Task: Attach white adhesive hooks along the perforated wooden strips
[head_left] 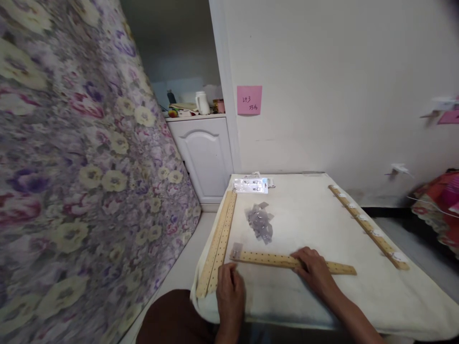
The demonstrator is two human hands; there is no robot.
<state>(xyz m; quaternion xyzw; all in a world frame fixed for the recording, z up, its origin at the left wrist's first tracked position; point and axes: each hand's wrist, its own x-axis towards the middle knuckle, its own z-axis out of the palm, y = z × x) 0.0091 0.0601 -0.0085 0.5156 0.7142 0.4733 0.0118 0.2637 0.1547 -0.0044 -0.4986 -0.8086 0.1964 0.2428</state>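
Observation:
My right hand (315,268) grips a flat wooden strip with a row of holes (272,259) near its middle, fingers over the far edge and thumb at the near edge. The strip lies crosswise near the front of the table. A small clear plastic packet (236,251) rests on its left end. Just below that end is my left hand (230,292), fingers curled together; whatever they may hold is hidden. Beyond the strip lies a loose pile of small clear packets (259,223).
Two holed wooden strips (226,222) lie side by side along the left edge of the cloth-covered table (301,210). A strip bearing several white pieces (363,223) runs along the right. Clear packaging (251,185) sits at the back. A floral curtain (89,191) hangs at left.

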